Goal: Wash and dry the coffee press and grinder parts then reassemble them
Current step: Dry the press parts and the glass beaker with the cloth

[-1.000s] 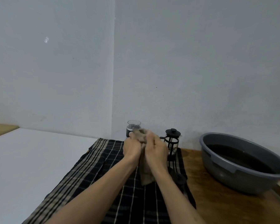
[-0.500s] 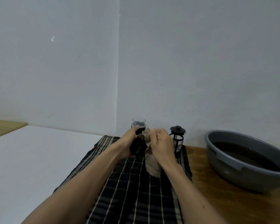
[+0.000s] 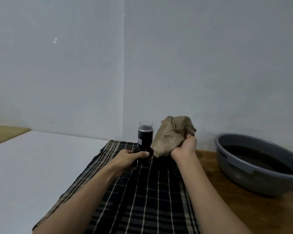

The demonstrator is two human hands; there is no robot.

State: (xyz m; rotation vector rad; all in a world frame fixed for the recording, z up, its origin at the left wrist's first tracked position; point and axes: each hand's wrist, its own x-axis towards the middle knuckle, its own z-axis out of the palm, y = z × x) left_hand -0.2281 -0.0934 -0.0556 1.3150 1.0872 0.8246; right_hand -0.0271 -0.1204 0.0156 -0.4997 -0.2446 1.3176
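Brown, coarse cloth [image 3: 172, 134] is bunched up in the right hand [image 3: 184, 146], whose fingers are clenched around its lower folds so that the bulk stands up above the knuckles. Held raised like this, it looks to be a drying rag kept clear of the work while the other hand sets a piece down. The coffee press cannot be seen; it may be hidden behind the cloth, but I cannot tell.

To the left of that hand and lower, the left hand [image 3: 130, 157] lies palm down over a small dark part [image 3: 139, 162], thumb stretched along its top and fingers wrapped round it. What the part is I cannot make out; it is dark against the dark checked towel [image 3: 142, 200] spread over the counter [image 3: 235, 191]. It touches or nearly touches the towel, which presumably serves as a soft, absorbent bed for wet pieces.

Just beyond the left hand's fingertips stands the grinder body [image 3: 145, 136], upright, black below with a clear cup on top, at the towel's far edge near the wall. Well off to the right of the right hand sits a grey basin [image 3: 254, 169] of dark water, kept apart from the drying area.

Both forearms reach forward, nearly straight, converging slightly; the right wrist is cocked upward, the left flat and low. Judging by this, drying is under way, with reassembly still ahead.
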